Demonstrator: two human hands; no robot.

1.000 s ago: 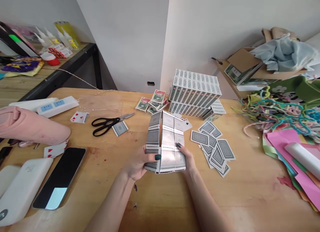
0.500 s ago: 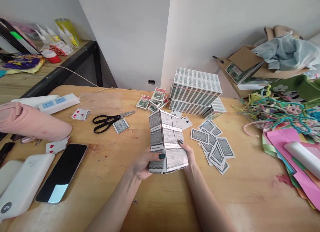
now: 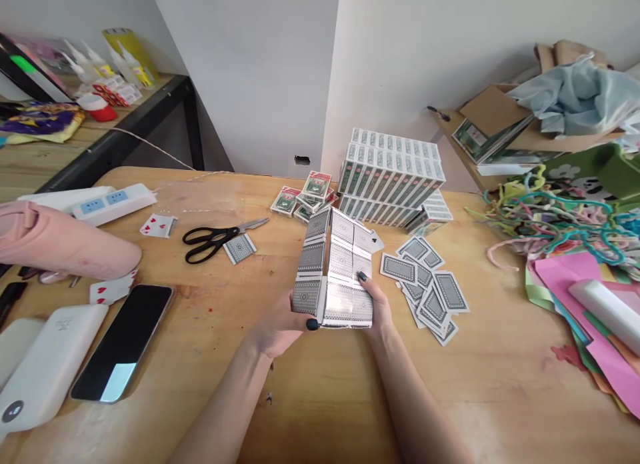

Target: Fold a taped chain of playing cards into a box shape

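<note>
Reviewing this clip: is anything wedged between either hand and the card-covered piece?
Nothing visible. The left hand grips the card-covered piece at its lower left, the right hand its right side. Loose cards lie to the right and scissors to the left, outside both grips.

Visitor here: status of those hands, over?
Left hand, right hand: gripping grey patterned boxy card structure. Gap between its panels. Loose grey-backed cards lie rightward, untouched.

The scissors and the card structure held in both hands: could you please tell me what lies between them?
In the head view, a patterned card piece lies close by the scissors; from there to the card structure is bare tabletop.
</note>
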